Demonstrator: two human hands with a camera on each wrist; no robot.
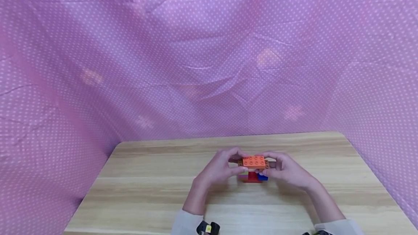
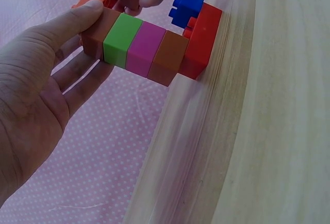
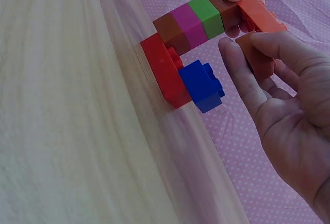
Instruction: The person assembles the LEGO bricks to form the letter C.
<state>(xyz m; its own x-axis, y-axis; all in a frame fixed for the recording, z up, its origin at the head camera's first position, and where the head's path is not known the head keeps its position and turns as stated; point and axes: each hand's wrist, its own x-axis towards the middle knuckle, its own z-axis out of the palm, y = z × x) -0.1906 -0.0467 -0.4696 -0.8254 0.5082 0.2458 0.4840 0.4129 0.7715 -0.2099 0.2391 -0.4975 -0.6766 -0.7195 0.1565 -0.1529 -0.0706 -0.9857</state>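
Note:
A red brick [image 2: 202,41] lies on the table and bears a blue brick [image 3: 201,84] at one end. At its other end rises a column: a brown brick [image 2: 168,57], a pink brick [image 2: 146,51], a green brick [image 2: 122,39] and an upper brown brick [image 2: 101,34]. My left hand [image 1: 220,166] pinches that upper brown brick between thumb and fingers. Across the top lies an orange brick [image 1: 253,161] with studs upward. My right hand [image 1: 285,169] pinches another brown brick [image 3: 256,56] below the orange brick's right end, above the blue brick and apart from it.
The wooden table [image 1: 147,184] reaches out on both sides of the hands. Pink dotted cloth [image 1: 209,64] hangs behind it and along both sides. Dark wrist devices [image 1: 209,227] sit at the pale sleeves.

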